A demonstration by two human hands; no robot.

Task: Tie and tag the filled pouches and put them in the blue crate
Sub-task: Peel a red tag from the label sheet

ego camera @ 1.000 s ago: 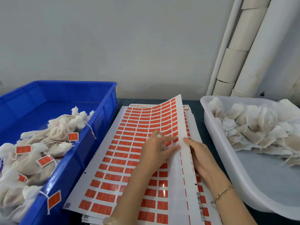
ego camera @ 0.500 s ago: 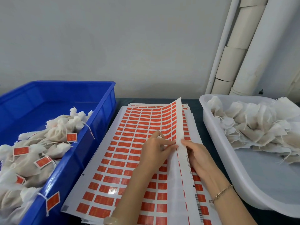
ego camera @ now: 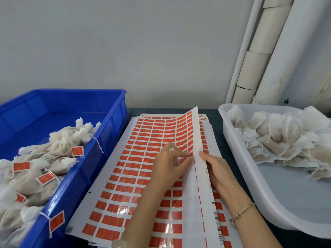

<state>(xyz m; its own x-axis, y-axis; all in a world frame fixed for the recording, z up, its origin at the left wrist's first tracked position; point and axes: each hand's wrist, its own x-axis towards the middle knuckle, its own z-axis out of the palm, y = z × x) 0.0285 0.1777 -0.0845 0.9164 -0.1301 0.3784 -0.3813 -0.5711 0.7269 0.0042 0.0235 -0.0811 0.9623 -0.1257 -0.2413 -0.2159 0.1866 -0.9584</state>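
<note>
Midway, I judge — tagged pouches point(ego camera: 59, 149) heaped in the blue crate point(ego camera: 114, 111), many untagged pouches point(ego camera: 279, 138) waiting in the white tub point(ego camera: 238, 158); left hand point(ego camera: 170, 167) pinches a red label point(ego camera: 190, 156) on the label sheet point(ego camera: 139, 169), right hand point(ego camera: 217, 170) props its curled edge with straight fingers.

One dark table point(ego camera: 229, 158) held three things: blue crate point(ego camera: 75, 185) at left, stack of red sticker sheets point(ego camera: 129, 176) in the middle just beside it, white tub point(ego camera: 286, 185) at right, slightly apart.
</note>
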